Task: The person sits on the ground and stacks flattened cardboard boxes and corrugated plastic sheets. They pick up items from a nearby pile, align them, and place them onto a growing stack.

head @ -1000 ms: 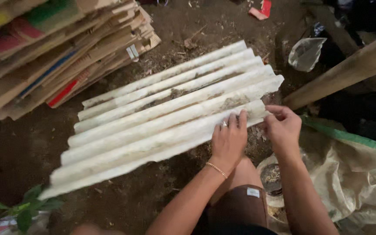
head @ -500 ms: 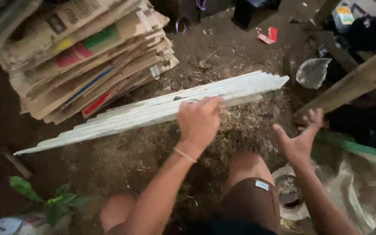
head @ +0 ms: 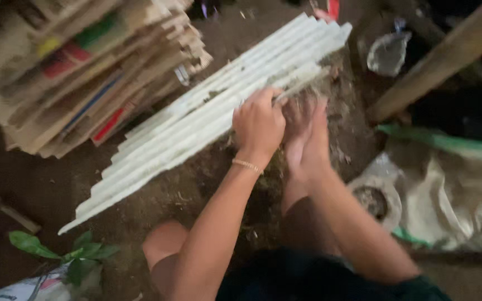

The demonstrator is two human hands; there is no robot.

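Observation:
A white corrugated sheet (head: 196, 122) lies tilted on the dirt ground, its near long edge lifted. My left hand (head: 259, 124) grips that near edge, a thin gold bracelet on the wrist. My right hand (head: 306, 136) reaches under the raised edge just right of the left hand, fingers spread in dirt and dry plant bits; whether it holds anything is blurred. My bare knee (head: 165, 251) shows below.
A stack of flattened cardboard (head: 79, 72) sits at upper left. A wooden beam (head: 447, 56) slants at upper right, near a clear plastic piece (head: 387, 53). A pale sack (head: 453, 195) and round container (head: 376, 200) lie right. Green leaves (head: 62, 251) at lower left.
The sheet went from flat to lifted on its near edge by my left hand. My right hand let go, swung out, then came in under the raised edge.

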